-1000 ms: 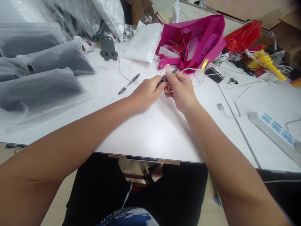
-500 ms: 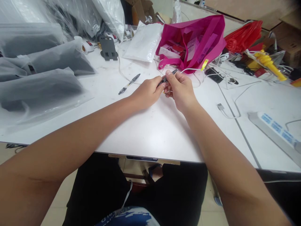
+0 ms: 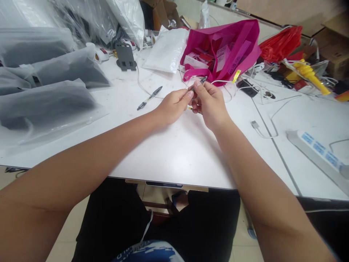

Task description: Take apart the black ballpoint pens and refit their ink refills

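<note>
Both of my hands meet over the middle of the white table (image 3: 174,153). My right hand (image 3: 211,103) is closed on a dark pen (image 3: 203,79), whose tip end sticks out beyond the thumb. Close against it, my left hand (image 3: 175,105) pinches the other end of the same pen, thumb pressed on the barrel. Most of the pen is covered by the fingers. A small yellow bit shows under the right fingers, too small to name. Just left of my left hand, a second pen (image 3: 149,98), clear with grey ends, lies slantwise on the table.
Frosted bags (image 3: 49,109) with dark contents stand at the left. Behind my hands are a magenta bag (image 3: 251,40) holding small boxes, a white padded envelope (image 3: 166,51) and a black phone stand (image 3: 125,57). On the right lie a power strip (image 3: 319,149) and a USB cable (image 3: 255,124).
The held pen has turned slightly between my fingers, and my left thumb has shifted a little toward the right hand. The pen on the table stays put.
</note>
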The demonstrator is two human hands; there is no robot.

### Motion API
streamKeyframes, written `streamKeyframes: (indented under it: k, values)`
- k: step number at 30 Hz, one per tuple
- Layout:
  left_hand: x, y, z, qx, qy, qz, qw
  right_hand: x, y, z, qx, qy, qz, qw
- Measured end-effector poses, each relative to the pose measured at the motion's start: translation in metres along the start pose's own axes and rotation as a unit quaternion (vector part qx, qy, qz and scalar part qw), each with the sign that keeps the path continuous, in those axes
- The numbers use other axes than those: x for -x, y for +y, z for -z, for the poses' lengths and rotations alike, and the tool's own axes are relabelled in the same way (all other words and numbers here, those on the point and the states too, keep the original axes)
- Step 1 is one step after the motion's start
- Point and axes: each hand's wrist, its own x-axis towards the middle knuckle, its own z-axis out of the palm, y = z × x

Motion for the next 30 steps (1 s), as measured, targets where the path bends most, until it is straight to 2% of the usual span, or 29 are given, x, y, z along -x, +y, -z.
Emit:
streamKeyframes:
  k: [6, 20, 24, 27, 30]
  values:
    - [0.001, 0.005, 0.002, 0.068, -0.041, 0.067, 0.995, 0.0, 0.002, 0.0, -0.005, -0.009, 0.005, 1.0]
    - [0.002, 0.006, 0.002, 0.064, -0.035, 0.074, 0.995, 0.0, 0.002, -0.001, 0.003, -0.001, 0.009, 1.0]
    - [-0.002, 0.001, 0.003, 0.04, -0.01, 0.069, 0.997, -0.004, 0.005, 0.001, 0.012, 0.042, 0.005, 0.999]
    - [-0.005, -0.004, 0.006, 0.028, 0.01, 0.061, 0.998, -0.006, 0.008, 0.007, 0.025, 0.099, 0.055, 0.993]
    - [-0.006, -0.006, 0.007, 0.014, 0.018, 0.055, 0.998, -0.004, 0.007, 0.012, 0.047, 0.119, 0.128, 0.983]
